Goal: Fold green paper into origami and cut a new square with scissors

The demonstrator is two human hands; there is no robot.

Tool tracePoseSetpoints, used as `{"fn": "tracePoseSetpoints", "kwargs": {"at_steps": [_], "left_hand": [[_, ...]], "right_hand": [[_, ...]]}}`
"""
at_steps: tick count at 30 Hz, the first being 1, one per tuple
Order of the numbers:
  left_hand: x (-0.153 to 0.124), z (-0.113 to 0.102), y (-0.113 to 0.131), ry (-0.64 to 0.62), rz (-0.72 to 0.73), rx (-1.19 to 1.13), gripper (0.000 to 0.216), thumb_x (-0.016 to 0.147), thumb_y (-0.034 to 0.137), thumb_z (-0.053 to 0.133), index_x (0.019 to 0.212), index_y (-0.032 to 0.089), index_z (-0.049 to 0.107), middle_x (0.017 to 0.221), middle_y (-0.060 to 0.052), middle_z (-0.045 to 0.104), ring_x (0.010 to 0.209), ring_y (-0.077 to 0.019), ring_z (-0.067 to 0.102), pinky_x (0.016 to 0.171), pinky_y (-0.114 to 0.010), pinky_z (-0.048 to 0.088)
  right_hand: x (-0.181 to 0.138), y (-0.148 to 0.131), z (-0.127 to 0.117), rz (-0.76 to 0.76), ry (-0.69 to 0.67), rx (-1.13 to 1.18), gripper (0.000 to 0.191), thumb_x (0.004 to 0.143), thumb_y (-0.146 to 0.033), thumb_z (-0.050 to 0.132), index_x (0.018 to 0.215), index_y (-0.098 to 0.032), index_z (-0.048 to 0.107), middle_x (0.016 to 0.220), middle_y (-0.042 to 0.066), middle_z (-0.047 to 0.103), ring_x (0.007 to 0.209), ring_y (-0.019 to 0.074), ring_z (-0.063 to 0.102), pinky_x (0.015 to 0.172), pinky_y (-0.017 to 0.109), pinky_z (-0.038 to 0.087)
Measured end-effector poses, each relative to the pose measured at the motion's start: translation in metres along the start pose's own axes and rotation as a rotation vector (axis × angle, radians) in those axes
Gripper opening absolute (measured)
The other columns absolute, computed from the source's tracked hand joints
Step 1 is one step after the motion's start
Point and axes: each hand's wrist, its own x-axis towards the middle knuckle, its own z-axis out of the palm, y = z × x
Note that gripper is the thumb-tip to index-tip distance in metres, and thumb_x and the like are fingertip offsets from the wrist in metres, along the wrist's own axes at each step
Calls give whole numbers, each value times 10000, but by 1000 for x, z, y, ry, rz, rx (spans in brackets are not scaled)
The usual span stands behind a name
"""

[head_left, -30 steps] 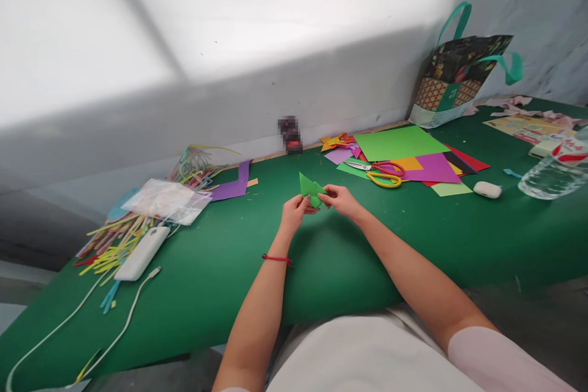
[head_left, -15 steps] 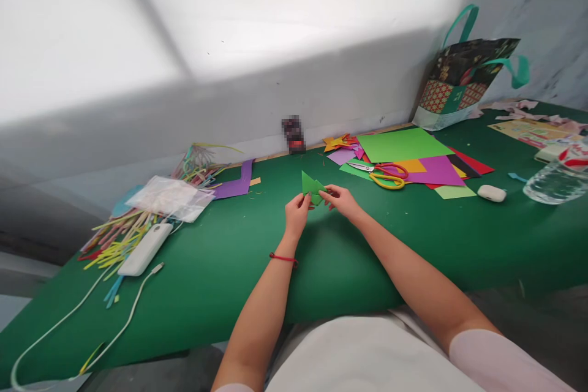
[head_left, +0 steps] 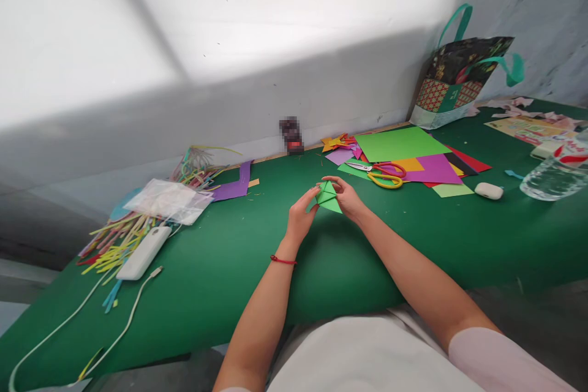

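Note:
A small folded piece of light green paper (head_left: 327,198) is held just above the green table (head_left: 229,269), near its middle. My left hand (head_left: 301,218), with a red string at the wrist, pinches the paper's left side. My right hand (head_left: 349,197) grips its right side, the fingers curled over the top. Both hands are closed on the paper, which now lies flatter, its point facing away from me.
Coloured paper sheets (head_left: 404,153) with red-and-yellow scissors (head_left: 381,173) lie behind the hands to the right. A white case (head_left: 488,190), a water bottle (head_left: 554,176) and a patterned bag (head_left: 459,73) stand further right. At left are paper strips (head_left: 119,239), a plastic bag (head_left: 165,199) and a power bank (head_left: 143,252) with cables.
The green paper was turned from an upright triangle to a flatter position, and both hands shifted slightly right and away from me while regripping it.

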Motion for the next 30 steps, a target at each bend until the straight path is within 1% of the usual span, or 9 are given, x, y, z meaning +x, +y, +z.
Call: {"fn": "tracePoseSetpoints", "kwargs": {"at_steps": [4, 7, 10, 13, 17, 22, 25, 28, 30], "left_hand": [[0, 0, 6, 34, -130, -111, 301, 721, 169, 635, 1009, 236, 692, 1159, -51, 649, 1133, -248, 567, 1037, -409, 402], [2, 1, 3, 130, -288, -200, 190, 721, 298, 650, 880, 211, 709, 937, -54, 720, 944, -247, 653, 920, -421, 490], [6, 2, -5, 180, -443, -344, 267, 694, 429, 655, 748, 169, 685, 741, -42, 710, 743, -215, 677, 761, -389, 555], [8, 3, -10, 144, -512, -480, 367, 624, 482, 706, 769, 146, 678, 762, -64, 709, 740, -225, 683, 708, -376, 565], [7, 6, -16, 90, -578, -543, 502, 628, 594, 661, 788, 119, 678, 759, -115, 713, 719, -250, 690, 663, -387, 565], [5, 7, -19, 79, -587, -491, 531, 641, 637, 625, 758, 121, 678, 721, -126, 715, 662, -246, 689, 607, -360, 556], [6, 4, -14, 125, -547, -434, 516, 656, 647, 596, 694, 137, 663, 651, -101, 705, 599, -223, 676, 552, -324, 536], [6, 3, -7, 183, -518, -383, 493, 676, 642, 573, 600, 157, 626, 536, -66, 666, 506, -188, 640, 519, -300, 515], [6, 3, -3, 219, -494, -344, 478, 698, 624, 558, 550, 171, 593, 462, -36, 624, 446, -163, 604, 503, -283, 498]], "right_hand": [[0, 0, -1, -34, -17, -114, 477, 518, -301, 754, 972, -231, 626, 904, 44, 692, 841, 213, 643, 686, 329, 523], [1, 2, -2, -44, -21, -242, 467, 586, -378, 717, 1017, -215, 641, 864, 45, 676, 782, 191, 631, 631, 307, 509], [2, 5, -2, -49, -7, -295, 468, 603, -425, 696, 1005, -189, 654, 788, 39, 648, 727, 179, 614, 579, 292, 493], [4, 6, -3, -91, -3, -333, 467, 595, -429, 691, 983, -171, 667, 722, 26, 626, 661, 164, 586, 564, 296, 490], [6, 4, -7, -141, 12, -420, 446, 638, -444, 643, 979, -160, 684, 679, 21, 613, 573, 137, 525, 560, 308, 492], [4, 2, -7, -162, 16, -445, 418, 661, -436, 633, 995, -190, 682, 694, 17, 595, 626, 150, 538, 546, 290, 487], [3, 2, -3, -112, 6, -387, 435, 670, -453, 633, 1019, -194, 660, 682, 11, 582, 648, 156, 554, 536, 278, 486], [2, 6, 1, -39, -50, -317, 507, 661, -465, 646, 1088, -192, 612, 665, -5, 559, 639, 158, 574, 505, 268, 482], [2, 10, 3, -32, -81, -298, 556, 636, -447, 679, 1122, -197, 580, 647, -26, 543, 609, 149, 576, 495, 262, 481]]}}
